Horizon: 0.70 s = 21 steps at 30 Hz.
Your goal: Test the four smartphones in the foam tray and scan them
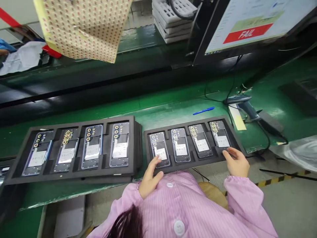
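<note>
Four dark rectangular phones [181,145] line a black foam tray [193,156], one partly hidden by the open left hand [150,177]; whether the right hand [237,164] grips the tray is unclear.

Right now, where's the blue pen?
In the head view, the blue pen is right of centre, lying on the green bench just beyond the right-hand black tray, left of the scanner.

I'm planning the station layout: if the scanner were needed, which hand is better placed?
Probably the right hand: it is nearer the scanner, by the rightmost phone, while the left hand is farther left.
</note>
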Available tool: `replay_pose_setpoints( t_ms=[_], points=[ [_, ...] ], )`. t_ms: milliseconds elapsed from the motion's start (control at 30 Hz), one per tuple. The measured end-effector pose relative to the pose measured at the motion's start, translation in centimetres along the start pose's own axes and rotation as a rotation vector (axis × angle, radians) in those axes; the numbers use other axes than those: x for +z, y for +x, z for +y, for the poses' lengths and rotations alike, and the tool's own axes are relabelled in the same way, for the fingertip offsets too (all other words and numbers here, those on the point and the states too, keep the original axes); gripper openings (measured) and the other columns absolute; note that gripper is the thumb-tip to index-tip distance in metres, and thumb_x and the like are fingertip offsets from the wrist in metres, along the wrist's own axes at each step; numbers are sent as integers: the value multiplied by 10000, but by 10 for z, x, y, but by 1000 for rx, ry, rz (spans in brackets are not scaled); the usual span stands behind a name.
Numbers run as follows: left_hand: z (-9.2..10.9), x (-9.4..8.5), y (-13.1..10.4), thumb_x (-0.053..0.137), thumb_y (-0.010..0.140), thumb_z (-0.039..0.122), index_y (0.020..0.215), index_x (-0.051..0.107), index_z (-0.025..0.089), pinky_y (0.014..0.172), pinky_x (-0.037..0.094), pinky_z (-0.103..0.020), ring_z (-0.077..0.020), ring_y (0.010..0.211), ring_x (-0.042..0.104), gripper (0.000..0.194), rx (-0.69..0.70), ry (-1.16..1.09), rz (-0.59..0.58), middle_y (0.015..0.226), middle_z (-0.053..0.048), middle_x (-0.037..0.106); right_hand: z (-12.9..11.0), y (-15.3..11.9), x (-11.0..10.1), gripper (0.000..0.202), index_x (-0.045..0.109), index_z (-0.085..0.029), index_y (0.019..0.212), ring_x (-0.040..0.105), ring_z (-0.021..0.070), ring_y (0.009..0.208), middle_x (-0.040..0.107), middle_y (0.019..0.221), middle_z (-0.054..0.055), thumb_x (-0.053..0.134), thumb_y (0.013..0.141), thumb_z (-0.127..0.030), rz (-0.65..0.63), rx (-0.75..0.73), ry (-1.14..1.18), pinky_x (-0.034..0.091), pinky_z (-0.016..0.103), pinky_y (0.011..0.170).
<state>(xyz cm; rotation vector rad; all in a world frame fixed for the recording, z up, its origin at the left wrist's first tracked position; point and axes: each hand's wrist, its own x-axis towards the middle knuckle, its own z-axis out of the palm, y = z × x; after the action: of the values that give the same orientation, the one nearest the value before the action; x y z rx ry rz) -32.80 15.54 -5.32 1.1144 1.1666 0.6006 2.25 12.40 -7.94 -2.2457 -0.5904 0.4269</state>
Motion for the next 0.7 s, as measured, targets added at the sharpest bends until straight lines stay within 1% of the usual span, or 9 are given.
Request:
replay_pose_setpoints(
  t_ms=[67, 133, 233, 300, 367, 500, 533, 600, 700],
  points=[
    [-11, 18, 15, 573, 734, 407, 1196, 472, 200, 1124, 155, -419, -241, 1358, 229, 516, -69, 148, 189, 1450, -119, 296, 11, 24, 1, 441, 598, -137, 961, 539, 303, 1009, 613, 1044, 158, 538, 626, -417, -49, -162, -260, 389, 479, 902],
    [-13, 32, 27, 554, 738, 379, 1234, 414, 189, 1127, 131, -425, -240, 1371, 185, 549, -196, 252, 336, 1470, -139, 238, 14, 40, 3, 466, 593, -106, 1030, 485, 327, 1061, 572, 1118, 192, 515, 675, -398, -101, -301, -496, 361, 490, 897],
    [-9, 48, 40, 568, 720, 355, 1273, 353, 155, 1121, 152, -417, -255, 1375, 168, 626, -328, 372, 466, 1460, -177, 233, 7, 51, 10, 614, 533, -35, 1164, 436, 391, 1043, 530, 1126, 250, 488, 742, -480, -130, -332, -747, 351, 527, 804],
    [-7, 53, 49, 585, 705, 356, 1280, 338, 136, 1104, 201, -414, -270, 1351, 236, 664, -345, 414, 543, 1407, -191, 328, 0, 53, 16, 715, 456, 9, 1244, 428, 409, 1011, 522, 1096, 274, 446, 769, -526, -157, -317, -818, 348, 522, 747],
    [-7, 53, 58, 588, 707, 362, 1278, 335, 142, 1067, 275, -414, -268, 1282, 365, 662, -363, 411, 630, 1330, -180, 430, -6, 57, 20, 751, 400, 29, 1282, 435, 405, 992, 525, 1074, 281, 433, 777, -526, -197, -305, -828, 351, 504, 725],
    [-11, 39, 73, 605, 698, 372, 1221, 388, 171, 944, 411, -367, -219, 1103, 540, 601, -409, 387, 788, 1198, -136, 537, -10, 71, 23, 791, 456, 9, 1228, 477, 394, 955, 561, 1018, 264, 559, 681, -554, -281, -220, -800, 374, 471, 724],
    [-11, 36, 76, 612, 690, 375, 1183, 423, 172, 912, 431, -353, -212, 1060, 564, 565, -411, 390, 802, 1148, -122, 566, -11, 75, 22, 793, 480, -3, 1204, 486, 394, 953, 570, 1010, 256, 593, 648, -557, -298, -215, -795, 379, 465, 732],
    [-8, 30, 79, 605, 687, 388, 1058, 504, 179, 856, 453, -346, -213, 965, 601, 438, -413, 424, 771, 1017, -90, 617, -13, 82, 19, 749, 528, -26, 1145, 504, 388, 955, 588, 1007, 243, 628, 614, -545, -336, -221, -775, 391, 451, 751],
    [4, 27, 79, 547, 716, 377, 815, 534, 199, 780, 462, -357, -225, 816, 616, 204, -423, 536, 687, 802, -50, 635, -17, 92, 11, 500, 593, -80, 1002, 566, 330, 894, 636, 930, 203, 544, 689, -466, -431, -179, -652, 416, 403, 751]
  ],
)
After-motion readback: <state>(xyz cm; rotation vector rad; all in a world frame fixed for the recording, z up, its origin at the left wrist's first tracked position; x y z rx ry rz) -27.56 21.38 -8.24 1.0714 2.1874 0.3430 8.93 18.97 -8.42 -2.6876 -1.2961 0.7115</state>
